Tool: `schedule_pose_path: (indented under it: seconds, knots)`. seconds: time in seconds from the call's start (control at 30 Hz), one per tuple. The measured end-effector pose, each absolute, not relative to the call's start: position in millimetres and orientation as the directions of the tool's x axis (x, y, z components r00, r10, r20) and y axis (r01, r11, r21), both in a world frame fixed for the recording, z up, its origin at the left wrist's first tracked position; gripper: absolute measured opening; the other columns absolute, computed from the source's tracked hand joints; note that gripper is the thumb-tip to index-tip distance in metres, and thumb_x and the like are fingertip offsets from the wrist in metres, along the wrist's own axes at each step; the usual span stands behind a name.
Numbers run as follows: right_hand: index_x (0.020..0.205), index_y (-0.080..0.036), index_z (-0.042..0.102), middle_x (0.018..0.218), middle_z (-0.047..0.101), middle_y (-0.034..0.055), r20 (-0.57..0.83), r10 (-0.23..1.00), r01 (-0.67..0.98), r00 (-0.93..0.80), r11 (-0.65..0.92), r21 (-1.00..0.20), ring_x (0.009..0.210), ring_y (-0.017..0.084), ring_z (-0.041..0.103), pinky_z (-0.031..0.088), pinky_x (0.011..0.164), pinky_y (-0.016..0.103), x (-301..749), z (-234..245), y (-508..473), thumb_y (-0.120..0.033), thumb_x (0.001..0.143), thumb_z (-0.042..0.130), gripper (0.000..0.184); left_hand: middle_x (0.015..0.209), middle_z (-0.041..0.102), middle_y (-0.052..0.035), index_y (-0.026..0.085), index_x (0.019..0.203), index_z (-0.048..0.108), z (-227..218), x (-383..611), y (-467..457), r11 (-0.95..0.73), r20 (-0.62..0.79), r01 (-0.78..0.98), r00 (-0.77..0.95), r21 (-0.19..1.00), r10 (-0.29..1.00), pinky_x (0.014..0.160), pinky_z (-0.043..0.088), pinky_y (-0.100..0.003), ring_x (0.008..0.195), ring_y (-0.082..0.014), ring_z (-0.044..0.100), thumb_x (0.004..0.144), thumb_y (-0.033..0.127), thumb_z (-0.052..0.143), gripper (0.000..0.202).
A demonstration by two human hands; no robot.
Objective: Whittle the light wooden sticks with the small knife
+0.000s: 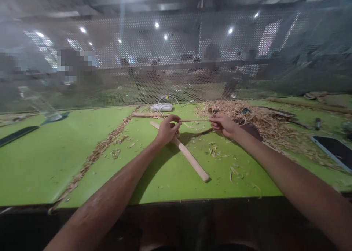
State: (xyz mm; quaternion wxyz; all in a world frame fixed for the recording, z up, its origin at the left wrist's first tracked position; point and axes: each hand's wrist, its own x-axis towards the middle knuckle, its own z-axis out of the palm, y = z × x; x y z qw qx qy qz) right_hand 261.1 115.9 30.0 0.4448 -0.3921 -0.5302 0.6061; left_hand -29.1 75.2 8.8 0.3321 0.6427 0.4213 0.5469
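While your left hand (168,130) and right hand (224,125) pinch the thin stick (195,120) between them | stick: above green bench (173,187), right of wooden bar's (191,160) far end | risk — hard bending could snap it

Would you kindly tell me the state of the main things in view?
Left hand: pinching a thin stick
Right hand: pinching it too
Thin stick: raised off the green table
Pale wooden bar: lying on the table
Wood shavings: heaped and scattered
Phone at far right: face up, screen dark
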Motion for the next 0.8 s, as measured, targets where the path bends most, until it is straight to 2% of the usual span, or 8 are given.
schedule_pose_path:
  seconds: [0.23, 0.5, 0.8]
  knots:
    - [0.079, -0.019, 0.053, 0.060, 0.050, -0.0035, 0.006, 0.965, -0.068, -0.261, -0.012, -0.998, 0.051, 0.006, 0.037, 0.025, 0.047, 0.016, 260.0, 31.1, 113.5, -0.018, 0.080, 0.089, 0.036, 0.105, 0.078, -0.0071, 0.018, 0.101, 0.068, 9.1, -28.1, 75.1, -0.421, 0.423, 0.150, 0.024, 0.894, 0.906, 0.045, 0.060, -0.022, 0.054, -0.0101, 0.068, 0.088, 0.027, 0.080, 0.020]
    - [0.083, -0.015, 0.063, 0.060, 0.055, -0.0017, -0.056, 0.982, -0.027, -0.183, -0.062, -0.998, 0.049, 0.006, 0.040, 0.027, 0.045, 0.015, 256.4, 36.0, 107.5, -0.010, 0.085, 0.078, 0.016, 0.102, 0.078, -0.0068, 0.017, 0.098, 0.069, 8.9, -28.8, 76.8, -0.432, 0.435, 0.138, 0.012, 0.891, 0.900, 0.044, 0.059, -0.021, 0.053, -0.0090, 0.066, 0.087, 0.029, 0.082, 0.020]
    - [0.081, -0.017, 0.061, 0.058, 0.054, -0.0016, -0.066, 0.977, -0.033, -0.202, -0.074, -0.997, 0.046, 0.006, 0.036, 0.026, 0.041, 0.014, 260.0, 31.3, 110.7, -0.010, 0.085, 0.082, 0.023, 0.106, 0.079, -0.0082, 0.017, 0.104, 0.070, 7.8, -28.8, 76.1, -0.437, 0.434, 0.147, 0.051, 0.887, 0.899, 0.045, 0.059, -0.020, 0.053, -0.0080, 0.067, 0.089, 0.029, 0.082, 0.023]
